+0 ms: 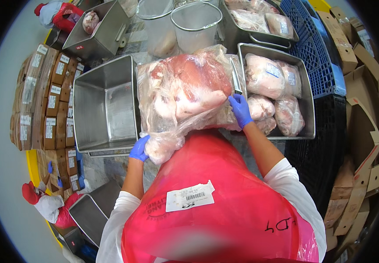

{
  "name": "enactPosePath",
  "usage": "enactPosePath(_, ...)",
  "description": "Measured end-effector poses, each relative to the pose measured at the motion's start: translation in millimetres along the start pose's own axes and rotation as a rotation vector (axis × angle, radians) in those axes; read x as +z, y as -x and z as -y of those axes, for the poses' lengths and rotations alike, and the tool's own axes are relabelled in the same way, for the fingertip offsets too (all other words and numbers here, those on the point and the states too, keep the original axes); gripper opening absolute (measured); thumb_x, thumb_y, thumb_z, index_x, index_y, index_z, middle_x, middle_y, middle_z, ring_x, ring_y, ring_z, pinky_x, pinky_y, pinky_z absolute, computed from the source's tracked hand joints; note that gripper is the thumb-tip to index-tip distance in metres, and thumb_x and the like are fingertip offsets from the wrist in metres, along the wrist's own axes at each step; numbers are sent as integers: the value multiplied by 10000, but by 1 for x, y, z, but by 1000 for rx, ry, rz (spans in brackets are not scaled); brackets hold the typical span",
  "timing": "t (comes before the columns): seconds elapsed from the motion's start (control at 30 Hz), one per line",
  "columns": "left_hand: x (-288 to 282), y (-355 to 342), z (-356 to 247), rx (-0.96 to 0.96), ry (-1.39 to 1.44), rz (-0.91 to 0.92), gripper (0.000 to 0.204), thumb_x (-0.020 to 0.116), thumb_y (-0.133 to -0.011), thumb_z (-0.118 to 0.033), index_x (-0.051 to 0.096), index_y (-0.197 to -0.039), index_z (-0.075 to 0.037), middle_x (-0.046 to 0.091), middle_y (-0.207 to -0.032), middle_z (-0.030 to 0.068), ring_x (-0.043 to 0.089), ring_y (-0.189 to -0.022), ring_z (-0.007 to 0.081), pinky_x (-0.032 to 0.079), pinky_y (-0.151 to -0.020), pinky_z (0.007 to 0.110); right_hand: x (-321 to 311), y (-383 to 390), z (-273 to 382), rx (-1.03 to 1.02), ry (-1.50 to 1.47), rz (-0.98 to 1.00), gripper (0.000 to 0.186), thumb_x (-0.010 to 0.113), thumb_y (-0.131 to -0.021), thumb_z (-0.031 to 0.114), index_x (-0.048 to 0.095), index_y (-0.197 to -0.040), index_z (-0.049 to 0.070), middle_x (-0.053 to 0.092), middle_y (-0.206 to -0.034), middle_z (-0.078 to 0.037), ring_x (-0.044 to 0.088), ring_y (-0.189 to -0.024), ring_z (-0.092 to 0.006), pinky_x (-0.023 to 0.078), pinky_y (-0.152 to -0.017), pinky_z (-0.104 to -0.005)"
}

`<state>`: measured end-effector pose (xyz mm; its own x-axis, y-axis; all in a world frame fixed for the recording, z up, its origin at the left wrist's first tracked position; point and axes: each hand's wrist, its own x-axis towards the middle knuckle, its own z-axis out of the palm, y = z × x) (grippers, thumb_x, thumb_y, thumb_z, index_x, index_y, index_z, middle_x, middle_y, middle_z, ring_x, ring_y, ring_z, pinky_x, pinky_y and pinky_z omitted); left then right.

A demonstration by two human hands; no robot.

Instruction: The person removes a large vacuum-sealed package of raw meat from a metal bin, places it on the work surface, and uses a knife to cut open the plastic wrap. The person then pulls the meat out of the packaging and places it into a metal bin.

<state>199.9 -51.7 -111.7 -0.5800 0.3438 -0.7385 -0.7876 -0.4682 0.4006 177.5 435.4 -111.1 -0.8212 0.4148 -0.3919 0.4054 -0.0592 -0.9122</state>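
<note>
Apparent step: unwrapping meat [193, 79]. Left hand [140, 148] pinches bag [165, 147]; right hand [241, 111] grips knife [236, 79]. Next move likely needs bag taut.

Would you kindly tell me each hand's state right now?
Left hand: closed on the clear plastic bag.
Right hand: next to the knife; grip cannot be told.

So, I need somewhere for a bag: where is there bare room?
The left steel bin, between the stacked boxes and the bagged meat, has bare floor. The middle is crowded, with the knife, left hand and right hand at that meat's edges. Wrapped pieces crowd the right steel bin.
</note>
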Motion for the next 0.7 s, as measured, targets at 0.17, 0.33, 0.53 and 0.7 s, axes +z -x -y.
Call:
enactPosePath(0.17,59,-30,10,15,-148,209,368,616,-952,-144,567,-1291,-7,640,-1253,154,637,-1125,278,522,-997,427,14,1,42,186,-316,100,494,598,-921,385,536,-1325,108,585,-1076,10,529,-975,-150,458,-854,-416)
enactPosePath(0.33,66,-89,44,37,-77,212,314,543,-1006,-176,587,-1283,-33,650,-1231,117,635,-1081,236,536,-959,387,17,-5,33,326,-540,99,458,572,-880,296,542,-1321,176,584,-1146,14,530,-966,-167,458,-859,-441)
enactPosePath(0.53,66,-101,51,62,-54,127,360,549,-1004,-171,532,-1343,-51,616,-1272,117,619,-1100,237,533,-965,383,-2,-25,13,274,-615,229,348,544,-912,311,625,-1197,128,654,-1069,-24,592,-935,-194,504,-817,-408)
enactPosePath(0.7,87,-78,36,87,-91,170,422,568,-994,-157,480,-1397,-68,585,-1306,118,605,-1115,239,530,-970,382,-5,-44,14,410,-658,304,308,491,-960,234,634,-1190,88,695,-1037,-64,651,-844,-195,563,-744,-372)
